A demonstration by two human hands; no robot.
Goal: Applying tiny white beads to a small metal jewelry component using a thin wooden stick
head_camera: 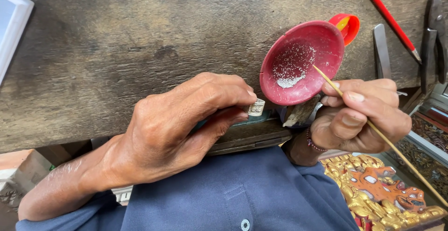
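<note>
Left hand (186, 119): thumb and fingers pinched shut on a small silver-coloured patterned metal ring (256, 107), held at the front edge of the worn dark wooden bench (116, 39), just left of the dish.

Right hand (361, 116): fingers closed around a thin, pale wooden stick (387, 140), gripped like a pen. The stick's tip reaches over the rim of a shallow round red plastic dish (303, 63), which is tilted toward the person. A scatter of tiny whitish grains (291, 70) lies on its inner face, heaped toward the lower side. What props the dish cannot be made out; a dark chunk (301, 112) sits under its lower rim.

Risks, as judged:
- The dish stands on a slant. A push from the stick could tip it and spill grains off the bench edge.
- The grains are very small. Any carried on the stick tip could drop between dish and ring.
- The ring is held only by fingertips over the edge. A slackened pinch would drop it into the lap.

Surroundings: a small red cap with a yellow inside (346, 25) touches the dish from behind. To the right lie a flat grey metal blade (381, 49), a red pencil (387, 16) and dark metal pliers (433, 35). A white frame corner (11, 25) sits far left. A gilded red carved piece (378, 189) lies below right. None blocks the path from dish to ring.
</note>
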